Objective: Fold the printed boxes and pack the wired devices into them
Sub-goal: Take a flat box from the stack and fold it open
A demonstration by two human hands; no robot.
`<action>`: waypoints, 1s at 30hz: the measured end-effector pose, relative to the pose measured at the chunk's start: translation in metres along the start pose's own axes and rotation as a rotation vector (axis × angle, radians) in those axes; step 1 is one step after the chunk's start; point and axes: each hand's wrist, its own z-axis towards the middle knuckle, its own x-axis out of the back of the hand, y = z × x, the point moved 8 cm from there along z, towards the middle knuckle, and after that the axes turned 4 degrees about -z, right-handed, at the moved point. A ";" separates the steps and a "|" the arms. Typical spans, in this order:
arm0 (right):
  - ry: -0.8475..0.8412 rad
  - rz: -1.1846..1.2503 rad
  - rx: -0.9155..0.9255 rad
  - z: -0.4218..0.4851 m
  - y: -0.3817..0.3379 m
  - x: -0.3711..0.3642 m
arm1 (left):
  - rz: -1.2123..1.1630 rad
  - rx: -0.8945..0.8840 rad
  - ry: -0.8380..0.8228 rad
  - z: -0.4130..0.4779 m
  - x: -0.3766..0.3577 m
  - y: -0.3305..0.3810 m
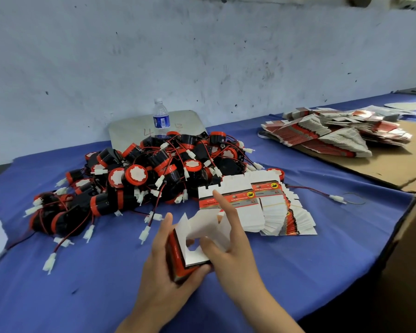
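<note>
Printed box (190,246) half-erected, held just above the tabletop (82,296) near the front edge, between both hands. Open end faces up and away from the camera, white flaps (202,227) splayed out at the top; long axis runs roughly near-to-far, tilted up at the far end. Red/black printed side faces left. Left hand (163,272) wraps the box's left side and bottom, thumb up along the left wall, fingers curled under the near corner, so it has a firm grip. Right hand (228,239) sits on the right side of the box, thumb pressing in at the flaps, index finger straight and pointing away toward the back; the other fingers are hidden, so whether it actually grips a flap I can't tell. Stack of flat boxes (262,207) just beyond the right hand, fanned out, a rubber band across it. Pile of wired devices (154,174), black/red with white connectors, beyond the left hand, well clear of the box. Water bottle (161,117) upright behind the pile. Second heap of flat boxes (334,133) far right on cardboard (382,169).
</note>
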 end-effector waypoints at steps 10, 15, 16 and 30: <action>0.184 -0.391 0.415 -0.024 -0.026 0.001 | 0.133 -0.261 0.022 0.005 0.001 0.034; 0.220 -0.341 0.297 -0.021 -0.021 0.010 | 0.087 -0.230 -0.009 0.008 0.004 0.033; 0.218 -0.210 0.197 -0.019 -0.014 0.012 | 0.080 -0.229 -0.017 0.008 0.004 0.034; -0.072 0.329 -0.098 -0.002 0.005 0.002 | 0.151 -0.252 -0.024 0.008 0.001 0.029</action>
